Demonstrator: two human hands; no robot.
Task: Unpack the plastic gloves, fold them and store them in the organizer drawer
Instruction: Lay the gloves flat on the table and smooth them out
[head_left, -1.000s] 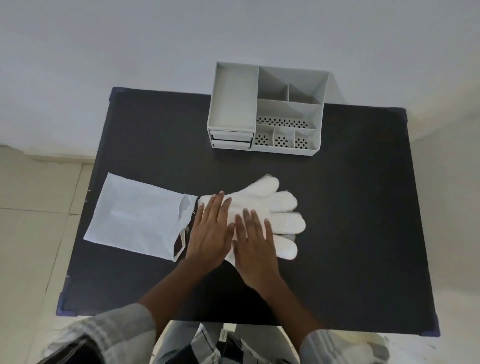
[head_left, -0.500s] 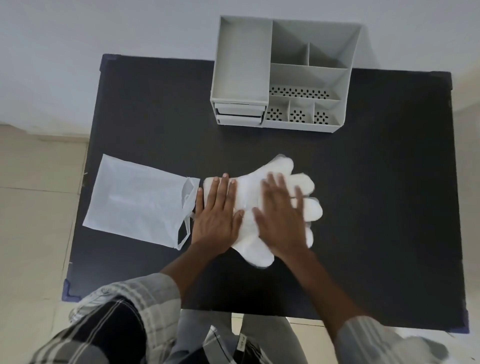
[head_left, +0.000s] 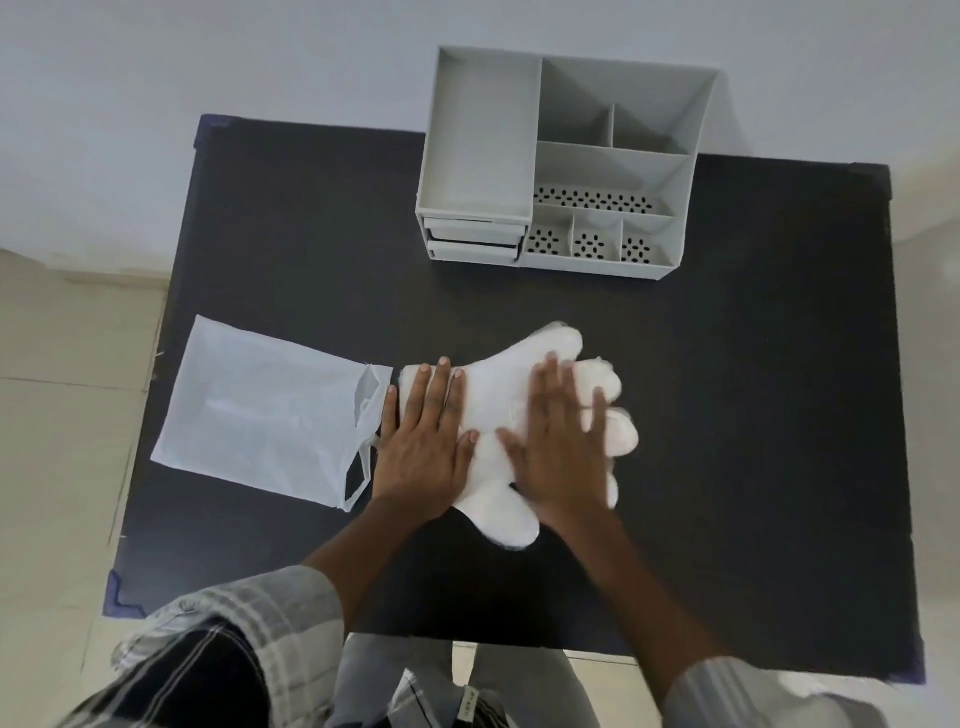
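A flat stack of white plastic gloves (head_left: 493, 395) lies in the middle of the black table (head_left: 753, 389), cuffs to the left, fingers to the right. My left hand (head_left: 423, 441) presses flat on the cuff end. Flat over the palm and finger part rests my right hand (head_left: 563, 447), fingers spread. The empty white packet (head_left: 260, 410) lies left of the gloves, its torn mouth toward my left hand. The grey organizer (head_left: 561, 161) stands at the table's far edge, with two shut drawers (head_left: 472, 241) at its lower left front.
The organizer has open compartments on top, some with perforated bottoms. A pale wall lies behind the table and tiled floor on both sides. Bare black tabletop extends right of the gloves and in front of the organizer.
My right hand has slid to the right across the gloves, from beside my left hand out over the finger part. My left hand has stayed on the cuff end.
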